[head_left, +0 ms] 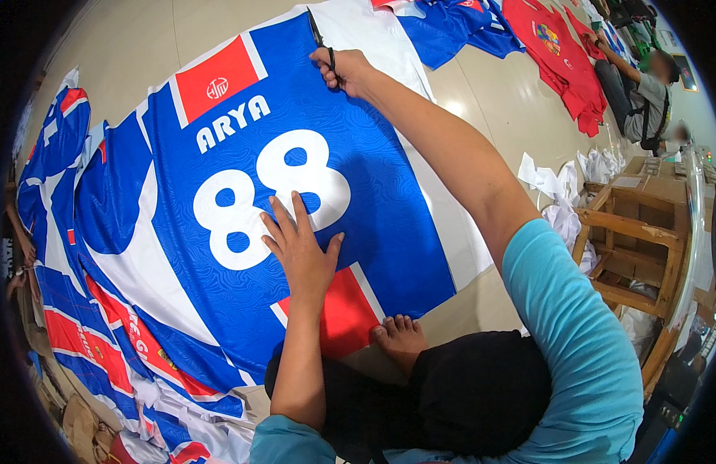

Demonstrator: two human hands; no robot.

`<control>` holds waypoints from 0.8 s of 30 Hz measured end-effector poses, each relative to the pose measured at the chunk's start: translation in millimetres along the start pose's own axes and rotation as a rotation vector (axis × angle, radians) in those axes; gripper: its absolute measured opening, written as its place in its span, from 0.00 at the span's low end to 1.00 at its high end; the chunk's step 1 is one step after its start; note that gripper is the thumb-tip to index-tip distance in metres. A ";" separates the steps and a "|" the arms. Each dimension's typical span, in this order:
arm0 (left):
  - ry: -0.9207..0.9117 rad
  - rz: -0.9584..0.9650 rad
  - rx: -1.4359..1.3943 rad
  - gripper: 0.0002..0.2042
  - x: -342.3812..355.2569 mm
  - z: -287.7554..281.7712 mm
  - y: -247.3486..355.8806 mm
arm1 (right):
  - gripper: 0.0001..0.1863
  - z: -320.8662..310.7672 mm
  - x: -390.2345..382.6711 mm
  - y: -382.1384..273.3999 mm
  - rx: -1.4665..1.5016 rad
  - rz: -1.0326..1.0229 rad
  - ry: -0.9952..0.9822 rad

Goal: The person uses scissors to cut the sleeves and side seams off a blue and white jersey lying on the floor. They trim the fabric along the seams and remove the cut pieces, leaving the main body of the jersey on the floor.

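Note:
A blue jersey panel (373,185) with red and white blocks and large white printing lies spread on the floor. My left hand (302,251) presses flat on its printed middle, fingers spread. At the panel's far edge, my right hand (341,71) is closed round the handles of dark scissors (317,32). Their blades point away from me, along the line where blue fabric meets a white strip (373,35). That white strip runs down the panel's right side. The blade tips are too small to make out clearly.
More blue, white and red printed fabric (118,209) is heaped on the left. Red shirts (555,58) lie at the far right, where another person (647,97) sits. White scraps (562,201) lie beside a wooden frame (636,232). My bare foot (402,338) is at the panel's near edge.

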State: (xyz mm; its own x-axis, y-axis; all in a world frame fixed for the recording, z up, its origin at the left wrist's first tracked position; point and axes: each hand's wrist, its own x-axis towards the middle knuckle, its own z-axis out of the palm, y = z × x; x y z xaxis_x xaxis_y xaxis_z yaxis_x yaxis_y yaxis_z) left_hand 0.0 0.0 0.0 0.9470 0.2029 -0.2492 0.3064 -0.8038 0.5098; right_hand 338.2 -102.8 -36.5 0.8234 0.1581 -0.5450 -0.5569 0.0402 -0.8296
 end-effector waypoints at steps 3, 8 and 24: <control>0.004 0.001 -0.002 0.53 0.2 -0.8 0.5 | 0.13 0.6 -1.3 -1.4 0.014 -0.008 -0.013; 0.006 0.009 -0.001 0.53 1.0 0.5 0.0 | 0.12 -1.0 3.1 -1.1 0.027 0.001 -0.014; 0.002 0.008 -0.008 0.53 -1.0 -2.1 -1.2 | 0.13 5.3 22.1 -33.3 0.052 -0.058 -0.077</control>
State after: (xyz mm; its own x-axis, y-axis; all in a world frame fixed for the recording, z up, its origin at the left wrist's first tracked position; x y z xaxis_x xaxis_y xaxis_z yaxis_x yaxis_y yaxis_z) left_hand -1.1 1.9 1.4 0.9496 0.1975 -0.2435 0.2995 -0.8012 0.5180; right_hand 374.3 -95.4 -20.2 0.8448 0.2290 -0.4836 -0.5150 0.1028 -0.8510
